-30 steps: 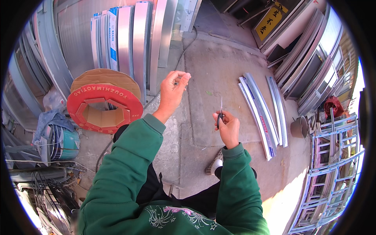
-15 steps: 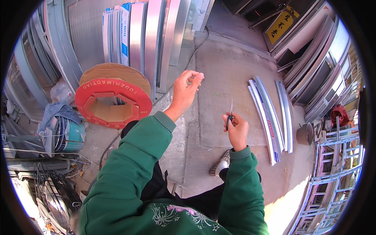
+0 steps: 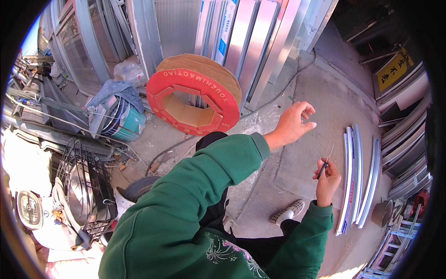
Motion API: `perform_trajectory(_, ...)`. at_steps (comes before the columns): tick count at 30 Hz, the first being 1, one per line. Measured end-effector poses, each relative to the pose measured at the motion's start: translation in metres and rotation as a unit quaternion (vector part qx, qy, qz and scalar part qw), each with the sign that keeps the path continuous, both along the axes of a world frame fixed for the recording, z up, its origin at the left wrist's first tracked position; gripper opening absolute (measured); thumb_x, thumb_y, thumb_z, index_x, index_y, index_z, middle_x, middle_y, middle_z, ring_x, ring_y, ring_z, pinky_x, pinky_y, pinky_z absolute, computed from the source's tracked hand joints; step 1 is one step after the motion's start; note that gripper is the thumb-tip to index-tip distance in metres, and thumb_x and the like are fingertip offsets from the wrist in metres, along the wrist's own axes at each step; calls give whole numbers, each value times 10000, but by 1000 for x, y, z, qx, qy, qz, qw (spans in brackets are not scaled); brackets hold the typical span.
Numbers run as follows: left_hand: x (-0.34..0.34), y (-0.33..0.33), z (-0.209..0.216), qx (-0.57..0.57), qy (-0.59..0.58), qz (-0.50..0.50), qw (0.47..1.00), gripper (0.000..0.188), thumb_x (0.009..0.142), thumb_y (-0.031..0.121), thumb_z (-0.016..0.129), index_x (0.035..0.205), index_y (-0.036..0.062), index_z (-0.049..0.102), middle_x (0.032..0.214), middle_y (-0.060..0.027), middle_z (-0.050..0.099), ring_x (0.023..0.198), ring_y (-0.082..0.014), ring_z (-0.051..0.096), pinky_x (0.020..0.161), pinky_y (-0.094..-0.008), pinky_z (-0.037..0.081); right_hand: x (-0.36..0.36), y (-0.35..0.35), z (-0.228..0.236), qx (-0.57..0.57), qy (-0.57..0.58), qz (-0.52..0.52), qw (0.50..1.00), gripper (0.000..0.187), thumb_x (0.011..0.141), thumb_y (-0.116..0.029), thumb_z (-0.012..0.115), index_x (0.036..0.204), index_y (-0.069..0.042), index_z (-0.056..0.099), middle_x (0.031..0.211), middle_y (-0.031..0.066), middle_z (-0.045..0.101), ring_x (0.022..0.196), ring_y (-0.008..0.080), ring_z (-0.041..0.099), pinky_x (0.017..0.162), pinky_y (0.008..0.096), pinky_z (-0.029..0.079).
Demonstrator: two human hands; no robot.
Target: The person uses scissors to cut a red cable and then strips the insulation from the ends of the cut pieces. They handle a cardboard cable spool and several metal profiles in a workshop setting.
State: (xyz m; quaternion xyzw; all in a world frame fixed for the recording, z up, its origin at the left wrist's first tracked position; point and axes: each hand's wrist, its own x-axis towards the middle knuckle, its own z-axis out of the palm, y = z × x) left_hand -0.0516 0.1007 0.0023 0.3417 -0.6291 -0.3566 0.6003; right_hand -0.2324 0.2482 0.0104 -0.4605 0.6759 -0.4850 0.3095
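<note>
My left hand [image 3: 290, 124] reaches out over the concrete floor, palm down, fingers curved and thumb apart. I see nothing between its fingers. To its lower right, my right hand [image 3: 328, 183] grips a small pair of scissors [image 3: 322, 170] with dark handles. Their thin blades point up and away from me. Left of my left hand, a large cardboard reel [image 3: 226, 109] with a red face and a brown rear disc stands tilted near my knee. No strip or thread is visible between the hands.
Pale metal profiles [image 3: 346, 186] lie on the floor at right, beside a bucket [image 3: 382, 213]. Taller profiles [image 3: 241, 39] lean behind the reel. At left stand a teal bucket with a cloth [image 3: 132, 122] and a parked scooter with a black wire basket [image 3: 88, 195].
My view has swung left, so the surroundings sit farther right and lower, and the scooter has come into sight. My left hand's fingers have spread apart. The right hand keeps the scissors.
</note>
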Motion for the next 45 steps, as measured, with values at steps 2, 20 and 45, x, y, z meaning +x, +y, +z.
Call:
perform_trajectory(2,1,-1,-1,1,-52,2,999,218,902,186,790,991,38,656,714,-33,661,655,-186,656,681,-334,525,0,1,1,1,3,5,1000,282,984,-170,763,1153,48,702,720,14,622,629,73,581,528,241,471)
perform_trajectory(20,3,-3,-9,107,-81,-62,989,62,858,-2,686,910,26,668,994,-102,683,807,-201,704,742,-360,551,4,4,6,-4,1,11,1000,264,991,-149,751,1158,48,694,729,15,619,628,74,574,533,243,468)
perform_trajectory(45,18,-14,-12,199,-41,-170,964,273,899,-129,590,1138,-25,669,1157,-65,697,843,-109,681,780,-233,526,8,-5,-2,12,126,-22,992,323,875,-217,748,1100,7,690,816,218,716,782,426,692,721,507,526)
